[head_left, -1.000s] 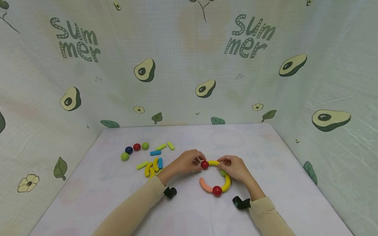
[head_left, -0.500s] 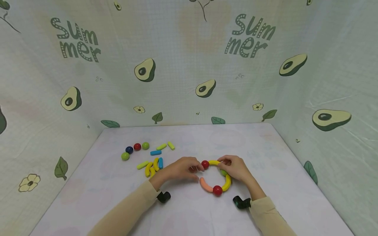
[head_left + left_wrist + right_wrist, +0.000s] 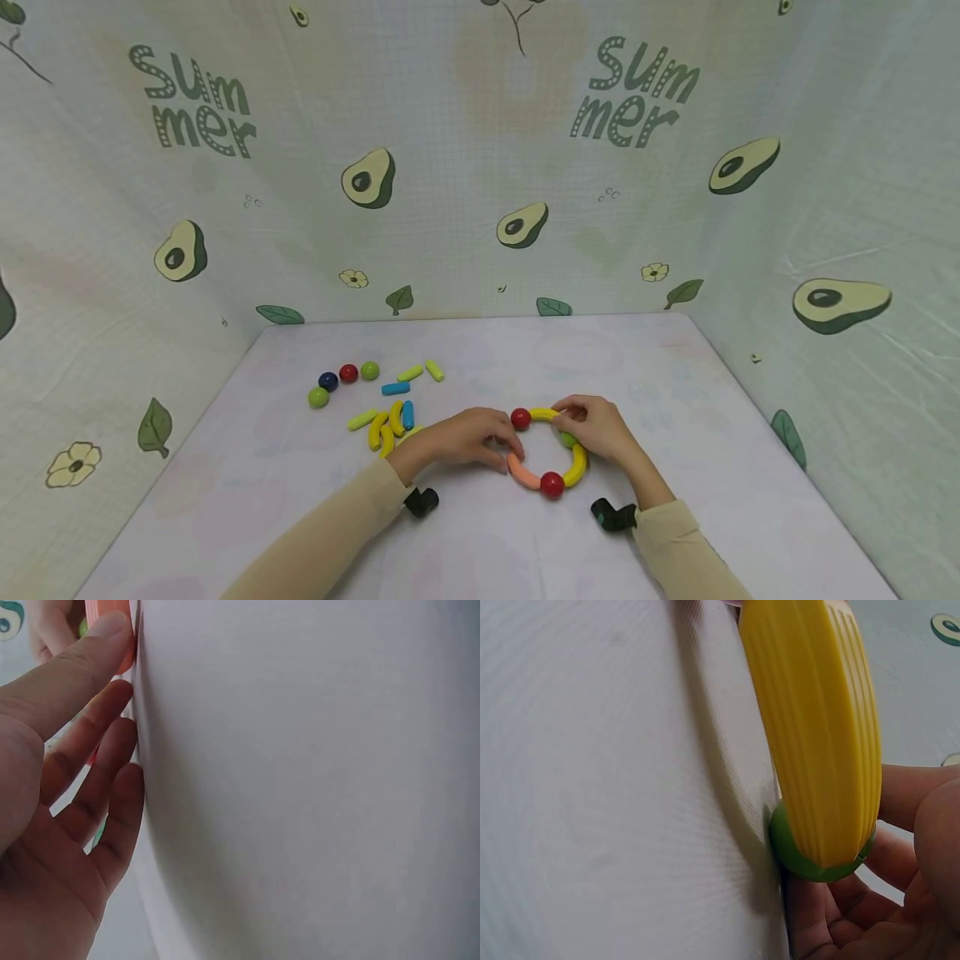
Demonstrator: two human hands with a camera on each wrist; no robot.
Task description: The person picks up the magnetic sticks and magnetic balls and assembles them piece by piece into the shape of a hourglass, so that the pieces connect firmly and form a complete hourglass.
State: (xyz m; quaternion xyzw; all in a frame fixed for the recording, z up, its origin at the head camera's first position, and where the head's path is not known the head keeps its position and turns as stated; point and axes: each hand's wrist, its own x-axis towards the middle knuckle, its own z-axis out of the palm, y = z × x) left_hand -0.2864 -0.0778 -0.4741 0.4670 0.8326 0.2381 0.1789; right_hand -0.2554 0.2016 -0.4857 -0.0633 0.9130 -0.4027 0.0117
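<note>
A ring of magnetic rods and balls lies on the table in the head view. My left hand (image 3: 472,437) pinches the upper end of the salmon curved rod (image 3: 522,472); in the left wrist view the thumb lies on that rod (image 3: 112,637). A red ball (image 3: 521,418) sits just above these fingers, apart from the salmon rod. My right hand (image 3: 597,427) pinches the upper yellow curved rod (image 3: 542,413) near the green ball (image 3: 567,439), which it partly covers. A second yellow curved rod (image 3: 576,466) joins the green ball to the lower red ball (image 3: 552,486).
Left of the ring lie loose yellow curved rods (image 3: 378,431), blue rods (image 3: 395,388) and lime rods (image 3: 410,373). Farther back are green balls (image 3: 370,370), a red ball (image 3: 348,373) and a dark blue ball (image 3: 327,382). Printed cloth (image 3: 450,108) surrounds the table.
My left hand has let go of the upper red ball, drawn back left, then come down onto the salmon rod's end. The right hand has stayed in place.
</note>
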